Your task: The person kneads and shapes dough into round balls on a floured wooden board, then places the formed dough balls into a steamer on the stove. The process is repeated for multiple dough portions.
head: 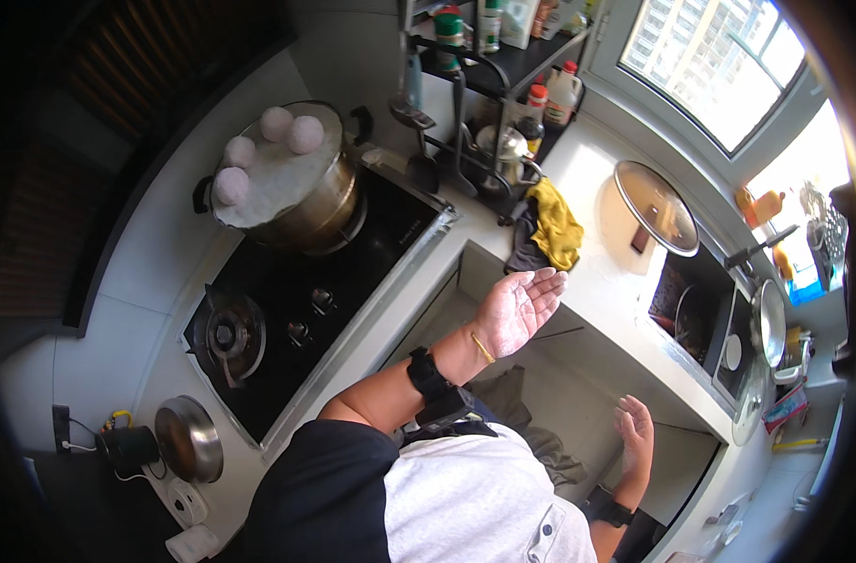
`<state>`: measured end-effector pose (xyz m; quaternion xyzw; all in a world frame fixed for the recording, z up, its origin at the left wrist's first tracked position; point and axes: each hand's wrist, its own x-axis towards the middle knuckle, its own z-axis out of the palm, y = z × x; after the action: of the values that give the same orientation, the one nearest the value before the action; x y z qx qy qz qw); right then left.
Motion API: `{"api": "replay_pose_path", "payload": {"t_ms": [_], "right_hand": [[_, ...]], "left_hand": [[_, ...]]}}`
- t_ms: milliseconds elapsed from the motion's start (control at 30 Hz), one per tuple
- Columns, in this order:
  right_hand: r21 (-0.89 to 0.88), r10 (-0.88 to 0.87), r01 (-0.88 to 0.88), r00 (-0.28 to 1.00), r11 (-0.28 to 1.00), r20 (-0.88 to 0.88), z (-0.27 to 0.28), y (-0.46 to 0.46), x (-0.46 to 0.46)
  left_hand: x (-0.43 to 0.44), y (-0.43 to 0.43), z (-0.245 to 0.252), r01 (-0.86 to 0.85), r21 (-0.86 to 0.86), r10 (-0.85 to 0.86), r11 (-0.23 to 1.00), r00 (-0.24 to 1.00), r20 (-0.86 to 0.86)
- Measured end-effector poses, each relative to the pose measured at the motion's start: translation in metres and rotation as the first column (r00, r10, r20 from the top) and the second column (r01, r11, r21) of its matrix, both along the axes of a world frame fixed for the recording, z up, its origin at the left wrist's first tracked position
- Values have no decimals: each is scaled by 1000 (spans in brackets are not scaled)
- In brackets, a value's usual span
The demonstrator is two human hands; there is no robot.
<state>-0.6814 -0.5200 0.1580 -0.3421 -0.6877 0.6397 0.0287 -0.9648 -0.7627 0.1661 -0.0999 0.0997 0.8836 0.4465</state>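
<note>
My left hand [518, 313] is held palm up in front of the counter edge, empty, its fingers extended and dusted with white powder. Just beyond its fingertips lie a yellow cloth [559, 224] and a dark cloth [523, 239]. Lower right, my right hand [636, 429] hangs near my body with slightly curled fingers and holds nothing. A large steel pot [322, 200] stands on the black gas hob [382, 232]. Several pale pinkish balls [305, 134] rest near its rim, on a whitish surface that could be foam or liquid; which is unclear.
A glass lid [657, 207] leans on the right counter, beside the sink [681, 310]. Behind stands a black rack [519, 70] with bottles and hanging ladles. An unused burner [227, 338] and a steel pan [189, 438] are at left.
</note>
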Motion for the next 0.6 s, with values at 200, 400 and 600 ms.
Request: {"api": "replay_pose_path", "payload": {"t_ms": [200,400,600], "right_hand": [[-40,-140,137,986,990,-85,-13,52,123],[-60,-311,307,944,950,-106,-25,80,243],[-94,-491,482,860,871,-140,-12,84,295]], "left_hand": [[93,73,15,144,-27,-144,989,990,-7],[175,146,24,303,-44,-304,952,952,-21],[237,225,25,515,-17,-515,857,856,-53]]}}
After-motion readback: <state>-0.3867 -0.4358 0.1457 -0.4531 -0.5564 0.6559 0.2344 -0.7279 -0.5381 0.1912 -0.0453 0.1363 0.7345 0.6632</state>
